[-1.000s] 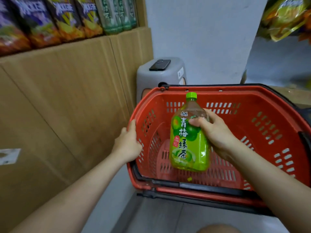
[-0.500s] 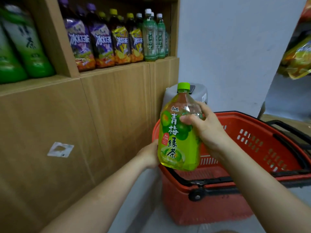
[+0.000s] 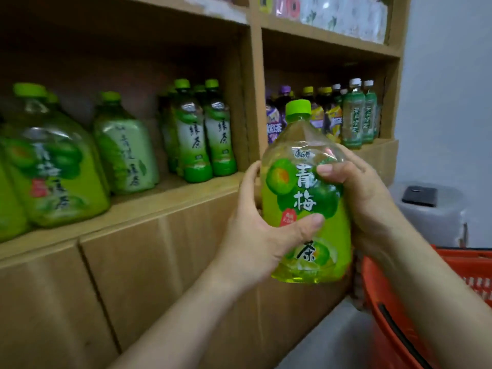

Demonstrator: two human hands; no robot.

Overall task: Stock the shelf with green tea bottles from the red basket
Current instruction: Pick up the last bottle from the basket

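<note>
1. The green tea bottle (image 3: pixel 300 187) is upright in the air, just off the front edge of the shelf (image 3: pixel 149 206), before the upright divider (image 3: pixel 253 102).
2. The left hand (image 3: pixel 255 235) wraps its lower body, thumb across the label. The right hand (image 3: pixel 367 198) clasps its shoulder.
3. Large bottles (image 3: pixel 58 166) and slim bottles (image 3: pixel 205 139) line the board, with a bare strip along its front lip.
4. The red basket (image 3: pixel 378 315) sits low to the right.

view: head, one wide-angle camera worn on the head | facing: aimed forward at the wooden shelf (image 3: pixel 170 201), seen at a slant, its left part nearer the lens | range: close; green tea bottle (image 3: pixel 306 209), gripped by left hand (image 3: pixel 255 235) and right hand (image 3: pixel 367 203), framed centre-right | edge: red basket (image 3: pixel 468 259) cut off at lower right
</note>
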